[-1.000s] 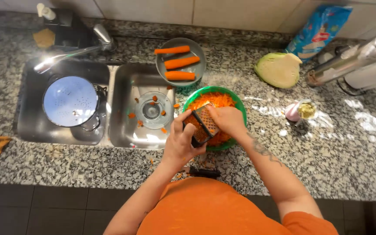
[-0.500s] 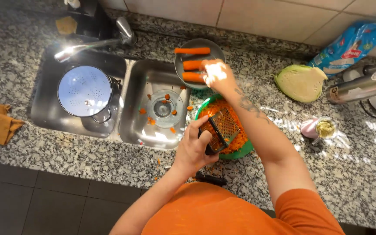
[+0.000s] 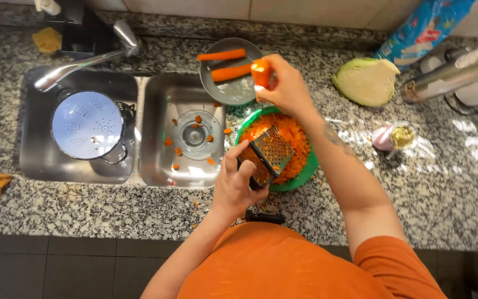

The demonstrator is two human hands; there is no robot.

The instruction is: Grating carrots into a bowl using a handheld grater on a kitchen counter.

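The carrot [image 3: 261, 73] is in the right hand [image 3: 286, 88], the grip grasping it at one end and carrying it above the rim of the grey plate [image 3: 217, 88], where two more whole carrots [image 3: 222, 55] lie. Below it, the left hand [image 3: 238, 182] is clenched on the box grater [image 3: 265, 155], which stands tilted in the green bowl [image 3: 300, 174] over a heap of grated carrot [image 3: 294, 135]. The step in hand looks like fetching a fresh carrot for grating; bringing it to the grater face would call for a steady hold on the grater and fingertips kept clear. Orange scraps dot the sink [image 3: 161, 166] just beside the bowl; a white colander [image 3: 87, 124] sits in the far basin, and half a cabbage [image 3: 367, 81] rests on the granite surface [image 3: 443, 182].
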